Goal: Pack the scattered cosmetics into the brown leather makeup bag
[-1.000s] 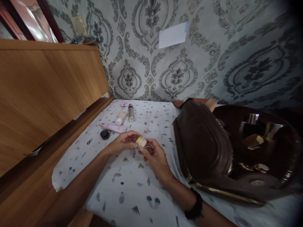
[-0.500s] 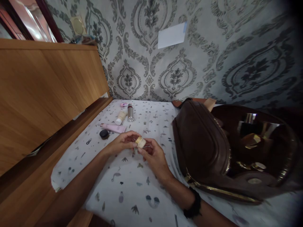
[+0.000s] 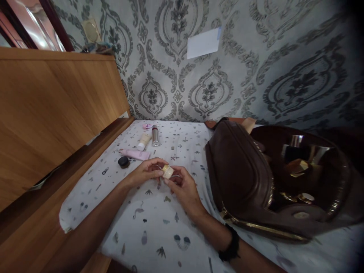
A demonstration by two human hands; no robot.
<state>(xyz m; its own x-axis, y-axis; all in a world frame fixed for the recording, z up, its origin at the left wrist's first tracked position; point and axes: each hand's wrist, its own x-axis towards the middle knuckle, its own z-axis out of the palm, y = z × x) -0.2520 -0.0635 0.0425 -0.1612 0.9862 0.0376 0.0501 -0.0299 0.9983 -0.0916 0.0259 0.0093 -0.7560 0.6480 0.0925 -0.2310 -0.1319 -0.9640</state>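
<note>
Between my two hands, above the patterned sheet, is a small cream jar (image 3: 168,172) with a gold-coloured lid and a pale body. The fingers of my left hand (image 3: 148,170) close on its lid side. My right hand (image 3: 183,187) grips the pale body from the other side, thumb below and fingers curled. Just left of my left hand lie a pink tube (image 3: 135,154) and a round black-lidded jar (image 3: 123,162). Farther back are a cream-coloured tube (image 3: 144,141), a silver bottle (image 3: 155,135) and a small pink item (image 3: 147,126).
An open dark brown bag (image 3: 239,170) with a gold zip sits at the right, several cosmetics inside it. A wooden panel (image 3: 62,102) stands along the left. The patterned wall (image 3: 170,76) closes off the back, with a white card (image 3: 203,43) on it.
The jar has tilted slightly between my fingers. Both hands keep their hold, and the whole view has shifted a little.
</note>
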